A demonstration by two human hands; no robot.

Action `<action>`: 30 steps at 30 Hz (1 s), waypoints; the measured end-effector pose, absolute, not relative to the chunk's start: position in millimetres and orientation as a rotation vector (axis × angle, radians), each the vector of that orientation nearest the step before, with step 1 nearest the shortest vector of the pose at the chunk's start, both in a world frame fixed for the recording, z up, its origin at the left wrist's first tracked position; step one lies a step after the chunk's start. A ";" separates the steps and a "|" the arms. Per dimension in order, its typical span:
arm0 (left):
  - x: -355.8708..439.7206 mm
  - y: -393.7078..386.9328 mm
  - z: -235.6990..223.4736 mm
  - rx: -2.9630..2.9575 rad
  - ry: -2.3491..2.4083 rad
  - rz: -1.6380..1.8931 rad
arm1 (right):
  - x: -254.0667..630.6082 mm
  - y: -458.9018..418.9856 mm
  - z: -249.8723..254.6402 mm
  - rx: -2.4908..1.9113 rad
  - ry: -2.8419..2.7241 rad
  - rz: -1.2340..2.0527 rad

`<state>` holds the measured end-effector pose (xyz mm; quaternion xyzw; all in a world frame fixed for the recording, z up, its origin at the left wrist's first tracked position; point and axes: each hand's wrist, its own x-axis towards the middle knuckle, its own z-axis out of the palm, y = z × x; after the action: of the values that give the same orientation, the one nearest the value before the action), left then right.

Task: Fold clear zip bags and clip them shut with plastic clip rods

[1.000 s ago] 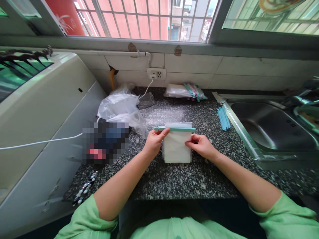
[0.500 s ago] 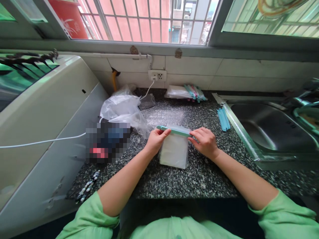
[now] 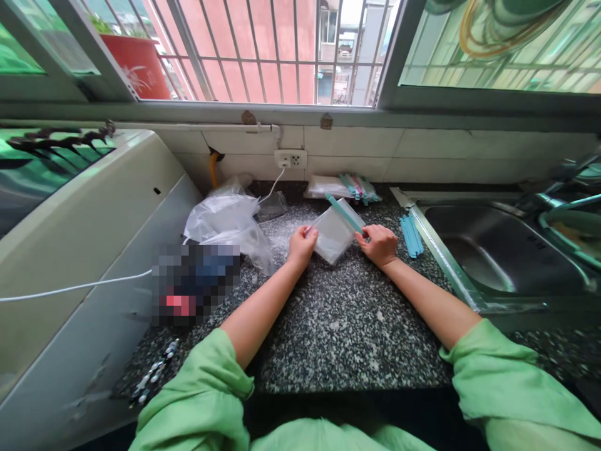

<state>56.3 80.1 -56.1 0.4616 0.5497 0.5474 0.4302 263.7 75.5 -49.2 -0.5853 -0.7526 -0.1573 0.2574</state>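
Note:
Between my hands a clear plastic bag packet [image 3: 332, 237] is held tilted above the speckled counter [image 3: 338, 332]. A teal sealing clip [image 3: 344, 213] runs slantwise across its upper right edge. My left hand [image 3: 302, 244] pinches the packet's left corner. With thumb and fingers closed, my right hand [image 3: 378, 243] grips the clip's lower end. Just behind the packet lies a stack of similar clear packets [image 3: 326, 186] with teal and pink clips [image 3: 359, 188]. Several loose blue clips [image 3: 412, 236] lie together to the right of my right hand.
A steel sink [image 3: 488, 244] is set into the counter at right. Crumpled plastic bags [image 3: 220, 219] lie at left, beside a blurred-out dark object [image 3: 201, 279] and a white cable [image 3: 79, 288]. A pale appliance [image 3: 117, 207] stands at far left; a wall socket [image 3: 290, 159] is behind.
The clipped packet has moved away from me toward the stack and turned clockwise. My left hand has shifted from the clip to the packet's corner; my right hand keeps the clip's end.

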 end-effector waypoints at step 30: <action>109.1 174.3 -67.4 1.697 1.538 1.599 | 237.9 187.2 -41.0 -1.911 -1.620 -0.321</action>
<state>109.1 174.3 -67.4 0.5985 0.5421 0.5638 0.1734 237.9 187.2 -41.0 -0.7210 -0.6112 -0.1211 0.3030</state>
